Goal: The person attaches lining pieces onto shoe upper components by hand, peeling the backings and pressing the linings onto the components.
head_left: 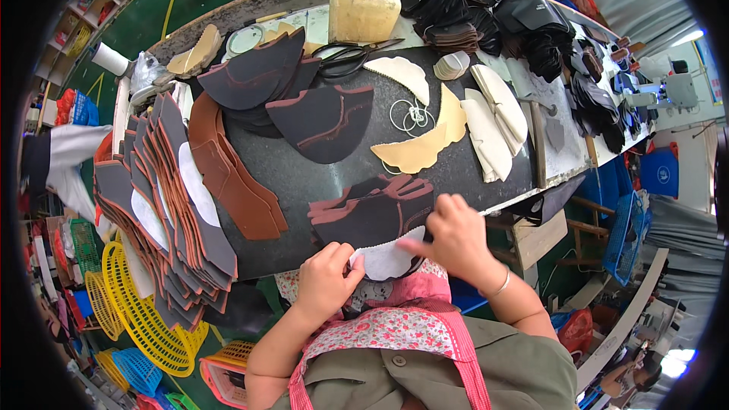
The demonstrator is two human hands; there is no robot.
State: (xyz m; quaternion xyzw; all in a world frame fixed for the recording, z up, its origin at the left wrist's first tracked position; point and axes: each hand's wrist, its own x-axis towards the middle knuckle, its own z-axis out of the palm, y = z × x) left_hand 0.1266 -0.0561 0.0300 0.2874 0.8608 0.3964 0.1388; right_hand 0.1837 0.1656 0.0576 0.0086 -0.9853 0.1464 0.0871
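Note:
At the near edge of the bench, my left hand (326,277) pinches the left end of a white curved piece with a toothed edge (386,261). This piece lies against a dark shoe-upper piece with reddish-brown edges (357,222). My right hand (459,234) hovers over the right end with its fingers loosely bent. Its thumb is spread away from them, slightly blurred, and lies on or just over the white piece. Beyond my hands are more dark upper pieces (323,123). The underside of the white piece is hidden.
Brown strips (228,171) and a tall stack of grey pieces (171,205) stand left. Black scissors (348,61), tan backing (425,140), white pieces (493,129) and a coiled cord (412,115) lie farther back. Yellow baskets (144,311) are on the floor.

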